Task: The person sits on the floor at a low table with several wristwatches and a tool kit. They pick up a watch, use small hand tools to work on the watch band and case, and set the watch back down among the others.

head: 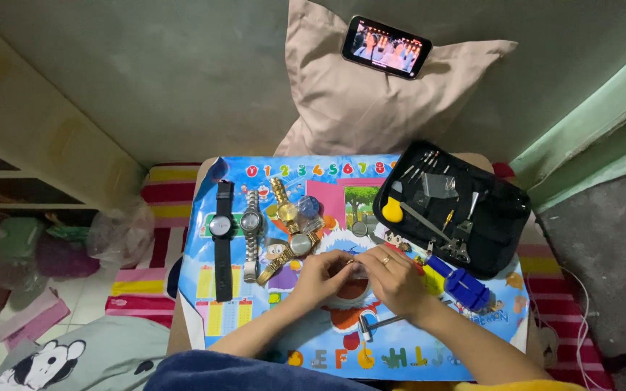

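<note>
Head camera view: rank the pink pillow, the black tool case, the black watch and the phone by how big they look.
1. pink pillow
2. black tool case
3 and 4. black watch and phone: look alike in size; the phone lies farther off, so I won't rank them.

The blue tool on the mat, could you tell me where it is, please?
In the head view, the blue tool lies just right of the right hand, below the open black tool case.

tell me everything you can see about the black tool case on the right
The black tool case lies open and flat on the right end of the colourful printed mat, tilted at an angle. It looks like soft fabric with rounded corners. Inside sit small metal tools: thin drivers, tweezers, a clear piece and a yellow-handled tool. A blue tool lies just below it. Neither hand touches it.
</note>
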